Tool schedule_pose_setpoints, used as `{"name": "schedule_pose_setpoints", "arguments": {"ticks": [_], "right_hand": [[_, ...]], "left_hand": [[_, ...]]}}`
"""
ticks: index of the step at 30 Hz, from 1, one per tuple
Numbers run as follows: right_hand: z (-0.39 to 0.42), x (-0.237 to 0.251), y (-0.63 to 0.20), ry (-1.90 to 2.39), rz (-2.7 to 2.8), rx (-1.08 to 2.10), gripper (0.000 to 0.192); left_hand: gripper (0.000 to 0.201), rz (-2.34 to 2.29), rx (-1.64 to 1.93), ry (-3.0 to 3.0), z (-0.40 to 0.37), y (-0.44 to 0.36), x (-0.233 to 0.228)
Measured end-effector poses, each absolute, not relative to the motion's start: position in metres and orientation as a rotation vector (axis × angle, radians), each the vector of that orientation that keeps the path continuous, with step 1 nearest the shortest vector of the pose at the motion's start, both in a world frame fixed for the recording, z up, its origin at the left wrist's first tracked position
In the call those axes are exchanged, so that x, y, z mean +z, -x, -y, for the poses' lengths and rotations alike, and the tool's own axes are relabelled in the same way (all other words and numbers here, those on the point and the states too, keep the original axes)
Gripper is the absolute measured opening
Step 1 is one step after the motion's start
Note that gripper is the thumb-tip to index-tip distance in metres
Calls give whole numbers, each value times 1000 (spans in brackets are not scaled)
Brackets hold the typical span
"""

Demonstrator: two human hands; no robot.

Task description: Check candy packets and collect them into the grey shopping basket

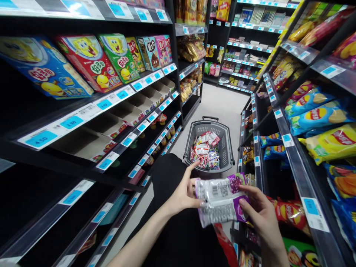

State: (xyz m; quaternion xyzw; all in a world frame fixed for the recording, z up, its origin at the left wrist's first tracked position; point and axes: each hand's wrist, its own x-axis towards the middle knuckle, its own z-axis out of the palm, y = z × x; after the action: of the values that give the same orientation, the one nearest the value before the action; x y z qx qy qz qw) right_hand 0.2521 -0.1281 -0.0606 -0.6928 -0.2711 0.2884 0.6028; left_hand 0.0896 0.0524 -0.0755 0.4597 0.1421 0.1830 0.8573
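Note:
Between my two hands is a purple and white candy bag (218, 202) with grapes pictured on it, its printed back turned up toward me. My left hand (185, 193) pinches its left edge, thumb on top and index finger stretched out past the bag. At the right end, the thumb and fingers of my right hand (260, 211) grip the purple part. Beyond the bag, a grey shopping basket (230, 148) stands on the floor, holding several colourful snack packets (204, 148).
On the left, shelves (136, 89) carry cartoon snack boxes (83, 61) and open cardboard trays (128, 113). Racks on the right hold chip bags (319, 115), close to my right arm. A pale floor aisle (222, 100) runs ahead to a back shelf (250, 46).

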Motion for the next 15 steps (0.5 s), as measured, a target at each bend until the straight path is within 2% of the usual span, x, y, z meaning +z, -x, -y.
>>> {"name": "schedule_pose_setpoints", "arguments": {"ticks": [1, 5, 8, 10, 13, 15], "right_hand": [[127, -58, -252, 1583, 654, 716, 23], [117, -45, -253, 1542, 809, 900, 21], [108, -39, -253, 1559, 906, 926, 22], [104, -41, -255, 1541, 827, 759, 25], [106, -50, -254, 1384, 686, 446, 45], [111, -61, -246, 1316, 708, 394, 66]], "left_hand": [[100, -269, 283, -961, -55, -87, -72], [63, -254, -31, -1117, -51, -84, -62], [43, -291, -3, -1216, -37, -91, -62], [31, -359, 80, -1158, -27, -97, -67], [36, -460, 257, -1008, -17, -106, -72], [41, -521, 407, -822, -12, -110, -71]]}}
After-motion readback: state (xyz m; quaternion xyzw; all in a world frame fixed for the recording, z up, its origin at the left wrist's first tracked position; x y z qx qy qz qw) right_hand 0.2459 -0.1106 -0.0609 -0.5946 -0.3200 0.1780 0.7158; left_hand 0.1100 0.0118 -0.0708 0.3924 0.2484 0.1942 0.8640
